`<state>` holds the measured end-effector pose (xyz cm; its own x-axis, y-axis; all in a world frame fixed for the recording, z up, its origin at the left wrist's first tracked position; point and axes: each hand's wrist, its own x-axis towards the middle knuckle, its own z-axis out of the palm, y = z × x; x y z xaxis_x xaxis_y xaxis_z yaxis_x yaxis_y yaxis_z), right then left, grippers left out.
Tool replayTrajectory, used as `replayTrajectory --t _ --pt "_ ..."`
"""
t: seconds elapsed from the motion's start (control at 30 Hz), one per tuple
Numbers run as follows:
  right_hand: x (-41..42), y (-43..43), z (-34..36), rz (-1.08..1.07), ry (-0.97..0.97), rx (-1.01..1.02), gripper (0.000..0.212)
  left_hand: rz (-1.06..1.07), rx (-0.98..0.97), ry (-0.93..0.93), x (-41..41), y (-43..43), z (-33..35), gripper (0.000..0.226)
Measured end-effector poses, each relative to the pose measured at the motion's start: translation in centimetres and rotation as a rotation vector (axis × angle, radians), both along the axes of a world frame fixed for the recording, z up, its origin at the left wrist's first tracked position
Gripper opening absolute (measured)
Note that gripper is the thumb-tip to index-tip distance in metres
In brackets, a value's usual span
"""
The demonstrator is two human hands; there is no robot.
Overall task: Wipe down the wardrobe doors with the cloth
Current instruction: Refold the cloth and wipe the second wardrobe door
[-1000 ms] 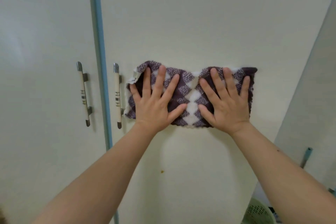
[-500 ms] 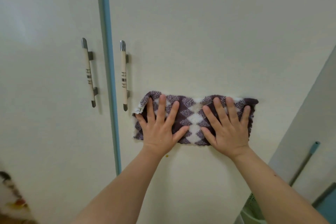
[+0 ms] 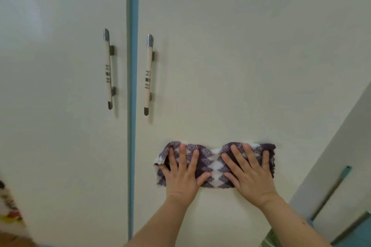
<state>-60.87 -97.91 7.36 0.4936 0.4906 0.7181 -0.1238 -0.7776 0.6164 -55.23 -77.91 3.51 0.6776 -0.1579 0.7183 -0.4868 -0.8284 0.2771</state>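
head view: low and to the right of the right hand (image 3: 250, 176) sits the rim of a pale perforated basket (image 3: 270, 236), cut off by the frame, and what it holds cannot be seen. both the right hand and the left hand (image 3: 183, 174) lie flat with fingers straight and spread, pressing the purple-and-white cloth (image 3: 214, 164) against the right wardrobe door (image 3: 241, 66); neither hand curls round it. the cloth lies under both palms, each end poking just past the outer fingers, with a white diamond band bare between the thumbs. its long axis runs sideways, from hand to hand, and its top edge is bunched above the fingertips. up and left of the left hand, two upright handles (image 3: 149, 75) flank the blue strip (image 3: 131, 86). a pole (image 3: 329, 194) leans to the right of the right hand.
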Motion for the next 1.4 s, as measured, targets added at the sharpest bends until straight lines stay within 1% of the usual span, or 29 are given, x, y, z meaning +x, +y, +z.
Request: replayTrajectory --t 0.2,0.4,0.5,0.7,0.8,0.97,1.1,1.4 --pt "-0.3 -0.1 1.1 0.029 0.028 -0.035 0.061 -0.008 0.002 -0.005 0.1 0.3 0.2 0.074" --pt "-0.1 0.6 2.5 0.057 0.049 -0.091 0.065 0.006 0.002 -0.071 0.8 1.7 0.2 0.075" --pt "0.6 2.0 3.4 0.072 0.033 -0.081 0.065 0.017 0.001 -0.160 2.0 3.6 1.1 0.076" --pt "3.3 6.5 5.8 0.131 -0.030 -0.045 0.062 0.094 0.049 -0.431 5.3 8.7 3.6 0.083" --pt "3.7 7.5 6.7 0.163 -0.018 -0.036 0.062 0.092 0.046 -0.503 6.0 9.4 3.9 0.084" --pt "3.9 8.1 8.8 0.168 -0.038 -0.030 0.063 0.081 0.048 -0.547 6.4 10.3 6.6 0.084" --pt "4.1 8.2 11.0 0.160 -0.057 -0.032 0.063 0.093 0.024 -0.541 6.4 10.4 8.6 0.083" --pt "4.2 8.2 9.8 0.113 -0.072 -0.027 0.064 0.072 -0.040 -0.548 6.8 9.5 7.2 0.081"
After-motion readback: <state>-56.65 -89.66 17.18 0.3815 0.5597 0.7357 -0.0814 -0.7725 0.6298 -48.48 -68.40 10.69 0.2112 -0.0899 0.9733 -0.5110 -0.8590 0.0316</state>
